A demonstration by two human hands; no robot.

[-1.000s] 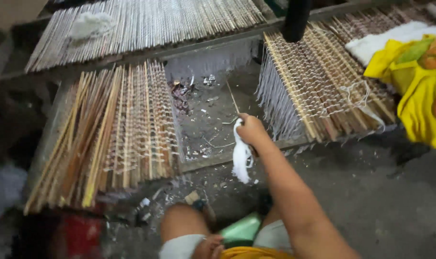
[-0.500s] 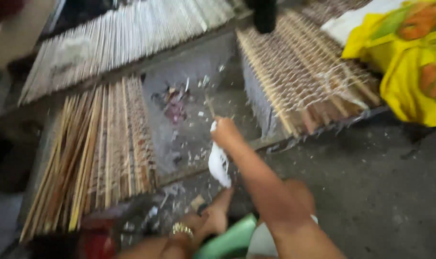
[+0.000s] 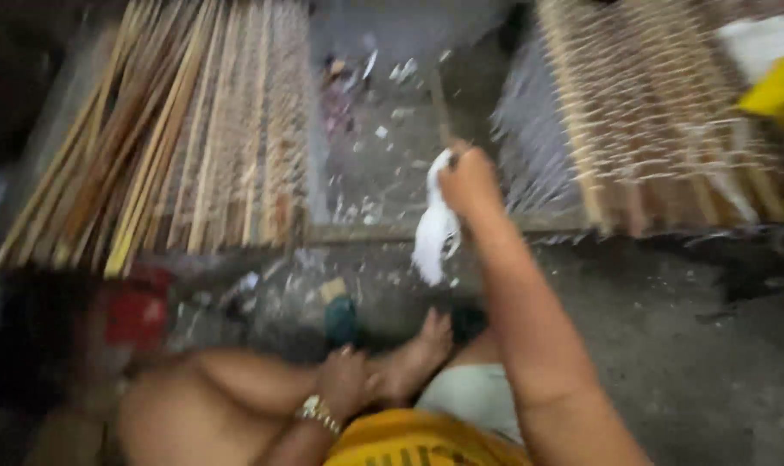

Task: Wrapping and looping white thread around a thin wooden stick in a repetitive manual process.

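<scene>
Right hand (image 3: 468, 179): arm stretched forward, fingers curled shut around the top of a white cloth bundle (image 3: 435, 231), which hangs down over the wooden frame bar (image 3: 366, 231) between two woven stick mats. Left mat (image 3: 176, 129) and right mat (image 3: 668, 121) lie well apart; debris-strewn floor (image 3: 375, 138) between them. Left hand (image 3: 344, 380): rests loosely closed on the foot (image 3: 413, 358); grasps nothing visible. View blurred.
</scene>
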